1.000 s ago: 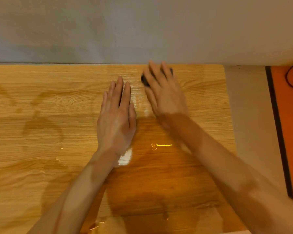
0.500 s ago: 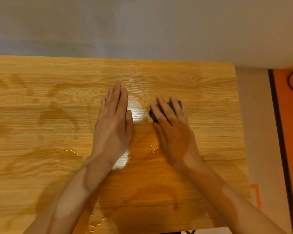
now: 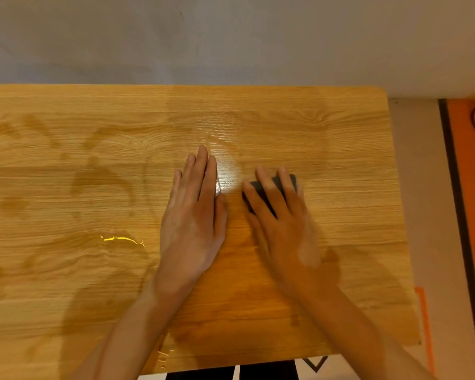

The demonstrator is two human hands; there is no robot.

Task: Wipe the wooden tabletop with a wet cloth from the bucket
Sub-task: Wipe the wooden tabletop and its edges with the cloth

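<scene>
Grey wall (image 3: 231,37) runs along the back edge of a wooden tabletop (image 3: 340,138), and the right edge drops off to a pale floor with an orange strip (image 3: 472,215) beside it. Darker damp patches and a couple of shiny wet streaks cover most of the wood, so I'd guess the wiping is well underway. The right hand (image 3: 283,223) lies flat, fingers spread, pressing a small dark cloth (image 3: 258,185) onto the table right of centre, nearer the right edge than the left. Only bits of cloth peek out between and past the fingers. Flat palm rather than a pinch makes sense, since it spreads pressure over the whole rag while it slides. The left hand (image 3: 195,215) is relaxed and holding nothing, fingers straight and together, flat on the wood just beside the other hand, probably just bracing the lean over the table. No bucket anywhere in view, so can't say where that sits.
</scene>
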